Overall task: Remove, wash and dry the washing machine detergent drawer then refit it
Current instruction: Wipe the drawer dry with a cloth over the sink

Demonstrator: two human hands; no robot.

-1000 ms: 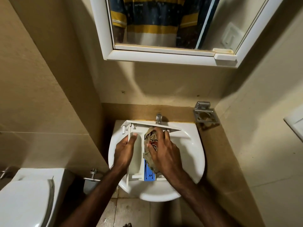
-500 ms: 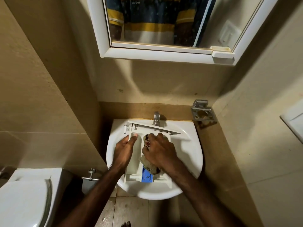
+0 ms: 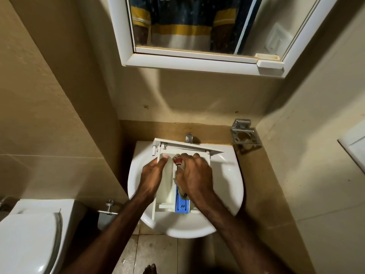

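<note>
Right hand and cloth shifted toward the drawer's far end since the earlier frames.

Detergent drawer lies across the sink, long axis running from the tap toward the person, blue insert at the near end. Right hand is clenched on the cloth, pressing it into the middle compartment. Left hand clamps the drawer's left wall. Judged step: wiping dry. No legible markings on the drawer; mirror lettering is unreadable.

2 bare forearms, mirrored shirt apparently navy, yellow, white striped
</note>
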